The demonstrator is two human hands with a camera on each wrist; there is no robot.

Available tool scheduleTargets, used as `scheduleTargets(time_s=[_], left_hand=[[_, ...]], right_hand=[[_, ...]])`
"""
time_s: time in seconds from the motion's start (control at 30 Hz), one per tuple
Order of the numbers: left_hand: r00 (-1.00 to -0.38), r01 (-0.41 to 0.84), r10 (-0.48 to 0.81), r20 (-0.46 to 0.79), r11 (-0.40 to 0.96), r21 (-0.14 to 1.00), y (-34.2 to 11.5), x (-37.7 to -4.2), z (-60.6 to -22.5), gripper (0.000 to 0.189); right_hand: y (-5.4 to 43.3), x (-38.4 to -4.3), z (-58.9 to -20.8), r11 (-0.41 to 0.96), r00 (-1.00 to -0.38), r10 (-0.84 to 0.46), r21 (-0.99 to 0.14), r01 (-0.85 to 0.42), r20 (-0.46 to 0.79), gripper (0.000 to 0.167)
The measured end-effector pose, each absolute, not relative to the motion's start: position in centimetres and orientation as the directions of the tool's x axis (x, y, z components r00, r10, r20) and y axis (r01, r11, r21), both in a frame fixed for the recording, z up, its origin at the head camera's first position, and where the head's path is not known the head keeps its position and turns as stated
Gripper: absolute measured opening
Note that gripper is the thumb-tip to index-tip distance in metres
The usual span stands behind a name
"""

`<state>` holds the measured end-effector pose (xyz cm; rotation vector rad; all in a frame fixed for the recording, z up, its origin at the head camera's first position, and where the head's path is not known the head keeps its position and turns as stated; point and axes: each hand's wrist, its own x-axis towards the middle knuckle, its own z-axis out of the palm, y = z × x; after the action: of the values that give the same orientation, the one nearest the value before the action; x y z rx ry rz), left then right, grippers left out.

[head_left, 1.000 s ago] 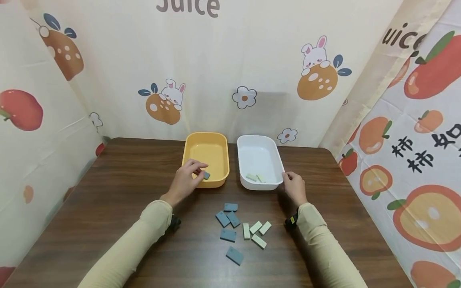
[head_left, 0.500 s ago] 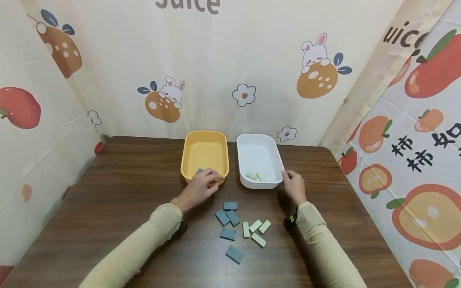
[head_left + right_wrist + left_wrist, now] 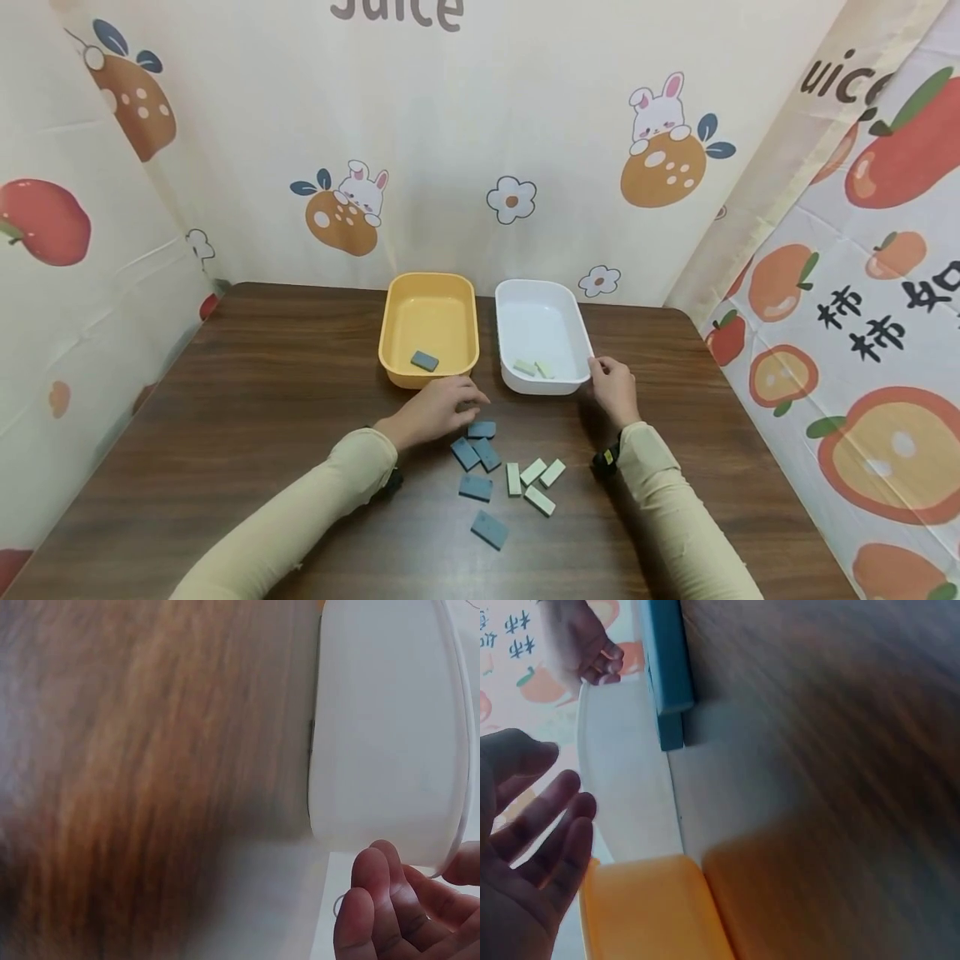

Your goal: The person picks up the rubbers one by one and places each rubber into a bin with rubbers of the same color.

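Observation:
My left hand [image 3: 437,410] is held above the table in front of the yellow bin [image 3: 388,333], fingers loosely bent and nothing between them. Just past its fingertips lies a dark blue rectangular block [image 3: 482,429], nearest of several such blocks. In the left wrist view, thumb and fingers stand apart beside the blue blocks [image 3: 667,656]. One blue block [image 3: 425,361] lies inside the yellow bin. With thumb and fingers, my right hand [image 3: 615,392] grips the rim of the white bin [image 3: 540,387] at its near right corner. Two pale green blocks [image 3: 525,367] lie in that bin.
Nearer me on the brown wooden table [image 3: 300,358] lie more blue blocks [image 3: 476,488] and, to their right, several pale green blocks [image 3: 539,501]. Both bins stand side by side near the far edge, close to a printed curtain [image 3: 442,150].
My left hand let go of a blue block in the yellow bin, then came back over its front rim, right and towards me. My right hand stayed at the white bin.

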<state>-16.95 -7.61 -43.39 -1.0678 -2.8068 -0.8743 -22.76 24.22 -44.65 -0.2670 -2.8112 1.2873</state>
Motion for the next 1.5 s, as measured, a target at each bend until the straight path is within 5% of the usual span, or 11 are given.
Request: scheduleTargets(time_s=[0.57, 1.5], left_hand=[[-0.758, 0.534, 0.642, -0.111, 0.709, 0.461, -6.0, -17.1, -44.4, 0.030], [-0.731, 0.599, 0.676, -0.097, 0.703, 0.385, -5.3, -16.8, -44.4, 0.029]], right_hand=[[24.3, -22.6, -44.6, 0.632, -0.985, 0.167, -0.761, 0.148, -0.053, 0.041], [24.2, -22.4, -44.4, 0.623, -0.985, 0.168, -0.769, 0.141, -0.045, 0.040]])
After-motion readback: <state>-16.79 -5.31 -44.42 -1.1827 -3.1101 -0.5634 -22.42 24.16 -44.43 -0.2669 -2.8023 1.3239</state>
